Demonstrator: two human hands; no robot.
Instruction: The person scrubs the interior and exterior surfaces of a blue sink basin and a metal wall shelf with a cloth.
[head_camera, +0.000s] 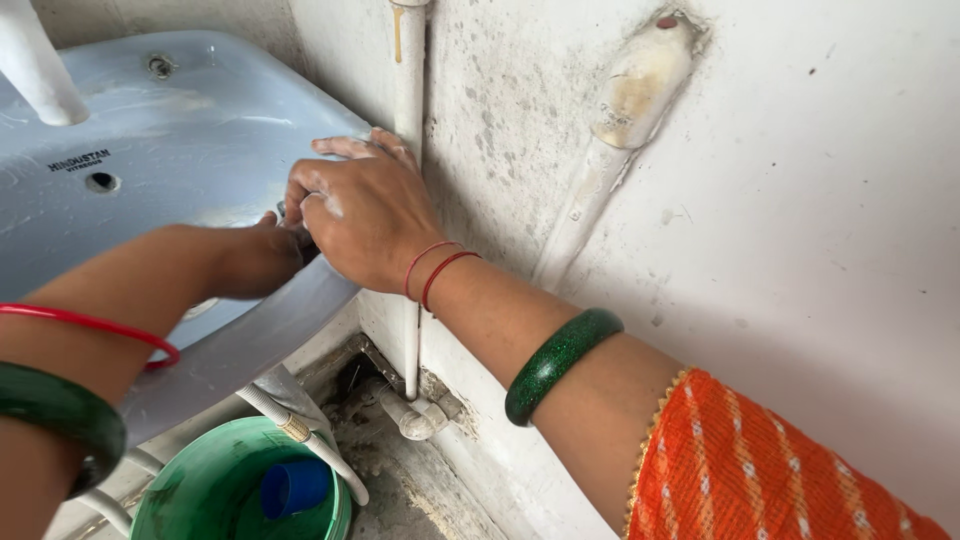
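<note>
Stained white wall (760, 200) in a washroom corner; pale blue sink (150, 130) mounted at left. Head view: right hand (365, 210), soapy, fingers curled over the sink's right rim beside the white pipe (409, 90). Left hand (262, 258) tucked under it at the same rim edge; its grip is hidden, cannot tell. Green bucket (210, 490) with blue cup (295, 485) on the floor below. Risk: soapy fingers could slip off the wet rim.

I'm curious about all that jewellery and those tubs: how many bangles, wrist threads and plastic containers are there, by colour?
Green bangles: 2
Red bangle: 1
Red wrist threads: 2
Green bucket: 1
Blue cup: 1
Total: 7
</note>
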